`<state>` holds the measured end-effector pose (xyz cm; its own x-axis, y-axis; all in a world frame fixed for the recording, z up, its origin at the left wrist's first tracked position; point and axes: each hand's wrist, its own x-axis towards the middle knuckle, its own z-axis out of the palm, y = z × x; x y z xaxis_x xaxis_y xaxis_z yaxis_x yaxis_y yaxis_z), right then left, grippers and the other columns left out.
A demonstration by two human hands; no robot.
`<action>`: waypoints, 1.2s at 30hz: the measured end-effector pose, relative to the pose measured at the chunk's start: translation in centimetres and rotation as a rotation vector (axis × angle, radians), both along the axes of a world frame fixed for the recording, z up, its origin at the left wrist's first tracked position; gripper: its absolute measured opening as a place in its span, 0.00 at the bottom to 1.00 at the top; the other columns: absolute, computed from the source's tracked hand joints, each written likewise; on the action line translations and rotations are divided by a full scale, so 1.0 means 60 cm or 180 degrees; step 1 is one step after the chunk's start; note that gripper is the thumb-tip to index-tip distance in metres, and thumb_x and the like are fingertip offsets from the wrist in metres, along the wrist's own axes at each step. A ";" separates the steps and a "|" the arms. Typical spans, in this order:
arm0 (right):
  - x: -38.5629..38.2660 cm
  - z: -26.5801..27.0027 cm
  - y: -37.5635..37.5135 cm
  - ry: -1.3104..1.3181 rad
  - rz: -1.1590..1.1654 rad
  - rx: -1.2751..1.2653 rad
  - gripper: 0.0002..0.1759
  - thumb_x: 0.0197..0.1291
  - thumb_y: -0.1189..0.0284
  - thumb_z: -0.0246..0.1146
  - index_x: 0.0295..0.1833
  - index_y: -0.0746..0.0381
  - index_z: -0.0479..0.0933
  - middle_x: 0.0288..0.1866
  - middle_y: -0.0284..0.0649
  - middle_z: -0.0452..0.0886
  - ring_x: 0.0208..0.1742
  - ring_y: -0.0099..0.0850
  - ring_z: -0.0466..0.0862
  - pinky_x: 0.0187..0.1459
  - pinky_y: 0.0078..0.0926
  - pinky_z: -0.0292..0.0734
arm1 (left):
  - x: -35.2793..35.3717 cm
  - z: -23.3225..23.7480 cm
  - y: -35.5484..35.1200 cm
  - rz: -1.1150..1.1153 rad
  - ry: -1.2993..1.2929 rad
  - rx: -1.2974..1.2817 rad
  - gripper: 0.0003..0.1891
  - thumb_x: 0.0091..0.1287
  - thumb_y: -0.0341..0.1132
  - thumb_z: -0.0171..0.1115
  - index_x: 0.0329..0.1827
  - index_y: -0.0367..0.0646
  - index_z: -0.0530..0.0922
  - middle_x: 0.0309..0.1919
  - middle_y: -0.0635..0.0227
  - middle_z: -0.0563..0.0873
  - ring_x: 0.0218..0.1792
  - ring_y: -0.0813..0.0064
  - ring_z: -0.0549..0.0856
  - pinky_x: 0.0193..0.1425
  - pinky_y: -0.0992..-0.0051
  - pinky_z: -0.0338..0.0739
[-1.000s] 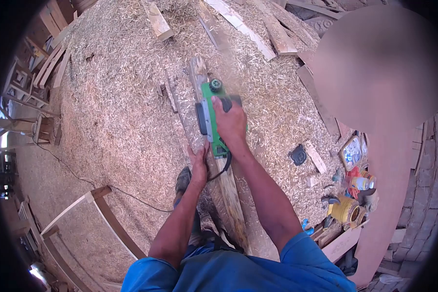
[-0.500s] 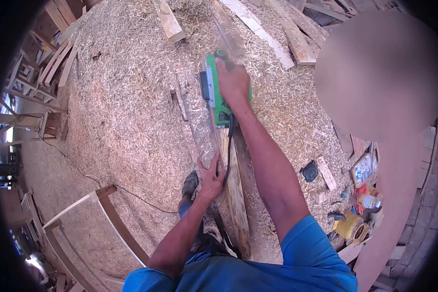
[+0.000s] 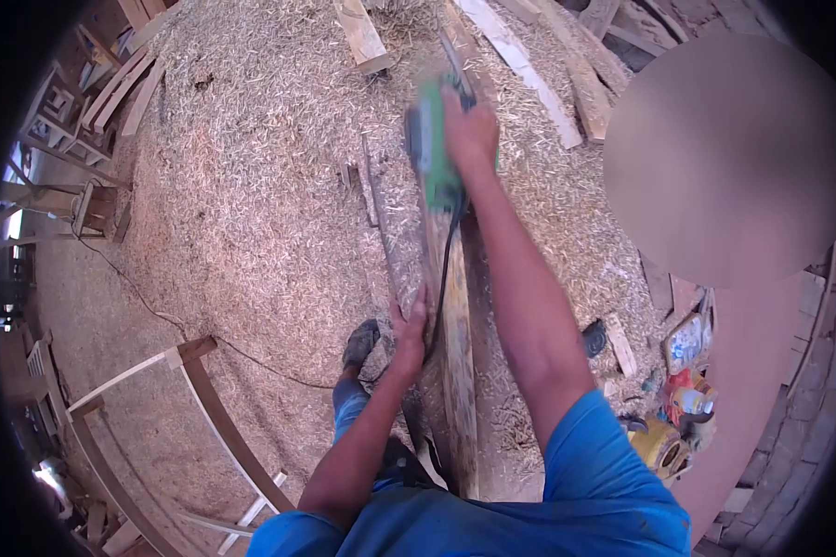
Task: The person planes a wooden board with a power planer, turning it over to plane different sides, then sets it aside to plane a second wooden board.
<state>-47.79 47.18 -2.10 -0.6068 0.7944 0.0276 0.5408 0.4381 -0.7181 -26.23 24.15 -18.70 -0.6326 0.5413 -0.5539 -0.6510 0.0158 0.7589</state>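
Right hand (image 3: 469, 130) is closed round the top handle of the green planer (image 3: 434, 158), arm stretched nearly straight. Compared with half a second ago, the tool has travelled further up the plank (image 3: 457, 371) and is now motion-blurred (it was sharp before). Left hand (image 3: 411, 327) has hardly shifted: its fingers are laid out flat, pressed against the plank's left edge on the nearer half, gripping nothing. The black cord (image 3: 443, 278) trails back from the planer along the plank. Loose boards (image 3: 520, 65) lie just beyond the tool. To the left, wood shavings (image 3: 251, 213) spread wide and open, with a curved frame (image 3: 209, 399) well apart. To the right, a yellow container (image 3: 655, 446) sits among clutter near the plank's near end.
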 end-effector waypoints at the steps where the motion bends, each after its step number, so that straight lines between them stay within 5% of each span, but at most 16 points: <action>1: 0.047 -0.001 -0.022 -0.0251 -0.0061 -0.0114 0.53 0.69 0.32 0.61 0.61 0.82 0.82 0.60 0.72 0.86 0.64 0.62 0.87 0.70 0.51 0.78 | -0.001 -0.004 0.000 0.0128 -0.0166 0.0078 0.38 0.84 0.65 0.47 0.90 0.57 0.65 0.91 0.49 0.26 0.92 0.53 0.42 0.92 0.59 0.40; 2: 0.104 -0.021 -0.046 -0.0284 -0.0189 0.0056 0.52 0.70 0.33 0.60 0.61 0.80 0.82 0.58 0.71 0.87 0.63 0.63 0.87 0.69 0.53 0.79 | -0.004 -0.013 0.000 0.0158 -0.0031 0.0109 0.39 0.84 0.67 0.46 0.90 0.55 0.64 0.91 0.55 0.26 0.91 0.55 0.44 0.92 0.59 0.41; 5: 0.331 -0.063 -0.141 -0.0156 -0.0108 0.0195 0.31 0.74 0.45 0.66 0.56 0.66 0.85 0.49 0.62 0.90 0.52 0.60 0.90 0.56 0.52 0.83 | 0.007 -0.092 0.010 0.0353 -0.0417 0.1019 0.41 0.84 0.67 0.46 0.91 0.51 0.63 0.92 0.53 0.38 0.91 0.55 0.47 0.92 0.57 0.42; 6: 0.413 -0.033 -0.198 -0.0171 -0.0209 -0.0096 0.29 0.75 0.47 0.67 0.56 0.66 0.84 0.48 0.60 0.91 0.51 0.56 0.91 0.53 0.50 0.84 | 0.005 -0.142 0.018 0.0390 -0.0301 0.1515 0.42 0.83 0.65 0.51 0.91 0.49 0.62 0.90 0.49 0.54 0.90 0.56 0.47 0.92 0.58 0.44; 7: 0.501 -0.037 -0.245 0.0013 -0.0256 -0.0283 0.26 0.75 0.50 0.68 0.56 0.65 0.84 0.45 0.57 0.90 0.50 0.51 0.92 0.52 0.46 0.84 | -0.001 -0.130 0.020 0.0425 -0.0254 0.1140 0.44 0.81 0.65 0.55 0.91 0.47 0.61 0.88 0.46 0.59 0.89 0.53 0.51 0.92 0.58 0.46; 9: 0.681 -0.035 -0.339 -0.0314 -0.0325 -0.0322 0.26 0.73 0.53 0.72 0.57 0.66 0.83 0.44 0.58 0.90 0.47 0.58 0.91 0.47 0.49 0.85 | -0.001 -0.090 0.022 0.0169 0.0079 0.0588 0.48 0.75 0.64 0.65 0.91 0.48 0.61 0.87 0.39 0.58 0.88 0.46 0.54 0.91 0.59 0.48; 13: 0.944 -0.034 -0.487 -0.0230 -0.0608 -0.0765 0.21 0.69 0.60 0.76 0.54 0.65 0.82 0.37 0.53 0.88 0.40 0.54 0.91 0.40 0.48 0.83 | -0.004 -0.033 0.017 -0.0567 0.0950 -0.0527 0.48 0.70 0.62 0.73 0.90 0.57 0.64 0.88 0.33 0.45 0.88 0.39 0.51 0.93 0.58 0.45; 16: 0.967 -0.032 -0.500 -0.0357 -0.0717 -0.0817 0.20 0.69 0.60 0.76 0.51 0.65 0.82 0.33 0.51 0.88 0.35 0.51 0.91 0.36 0.46 0.83 | 0.000 0.012 0.012 -0.0653 0.0909 -0.0718 0.47 0.73 0.61 0.70 0.90 0.53 0.63 0.88 0.40 0.56 0.88 0.48 0.56 0.94 0.57 0.36; 22: 0.801 -0.042 -0.412 -0.0066 -0.0413 -0.0074 0.22 0.69 0.57 0.76 0.46 0.65 0.79 0.29 0.56 0.85 0.32 0.59 0.89 0.33 0.52 0.81 | -0.004 -0.010 0.013 -0.0769 0.1109 -0.0787 0.43 0.77 0.60 0.65 0.91 0.54 0.63 0.89 0.43 0.56 0.89 0.46 0.54 0.93 0.59 0.35; 24: 0.739 -0.057 -0.378 -0.0127 -0.0399 0.0009 0.24 0.70 0.54 0.75 0.46 0.66 0.79 0.30 0.58 0.85 0.33 0.61 0.89 0.33 0.54 0.81 | -0.009 -0.073 0.020 -0.0273 0.0259 0.0141 0.42 0.80 0.64 0.58 0.90 0.52 0.63 0.89 0.49 0.58 0.88 0.48 0.56 0.93 0.57 0.37; 28: 0.634 -0.038 -0.325 -0.0048 -0.0393 -0.0188 0.26 0.71 0.52 0.74 0.46 0.67 0.79 0.31 0.59 0.85 0.34 0.63 0.89 0.34 0.55 0.81 | -0.012 -0.077 0.010 -0.0081 -0.0521 0.0814 0.45 0.82 0.72 0.42 0.90 0.47 0.63 0.89 0.59 0.61 0.87 0.53 0.60 0.92 0.55 0.42; 31: 0.579 -0.045 -0.292 0.0072 -0.0362 -0.0093 0.28 0.71 0.50 0.73 0.46 0.68 0.80 0.31 0.60 0.86 0.35 0.63 0.89 0.36 0.56 0.82 | -0.012 -0.073 0.005 -0.0118 -0.0548 0.1076 0.51 0.80 0.78 0.36 0.90 0.44 0.61 0.89 0.55 0.60 0.88 0.54 0.59 0.92 0.55 0.46; 34: 0.539 -0.046 -0.267 -0.0037 -0.0327 -0.0131 0.30 0.71 0.48 0.73 0.47 0.70 0.80 0.33 0.62 0.86 0.37 0.64 0.89 0.39 0.56 0.83 | 0.010 -0.063 0.006 0.0391 -0.0374 0.1174 0.50 0.81 0.75 0.39 0.91 0.42 0.57 0.87 0.51 0.63 0.89 0.56 0.56 0.92 0.56 0.47; 36: 0.524 -0.046 -0.258 -0.0027 -0.0311 -0.0175 0.31 0.71 0.47 0.72 0.47 0.70 0.81 0.34 0.64 0.86 0.38 0.65 0.89 0.40 0.57 0.83 | 0.048 -0.057 -0.005 0.0821 0.0876 0.0216 0.40 0.85 0.63 0.44 0.85 0.38 0.67 0.83 0.47 0.66 0.85 0.52 0.60 0.90 0.53 0.48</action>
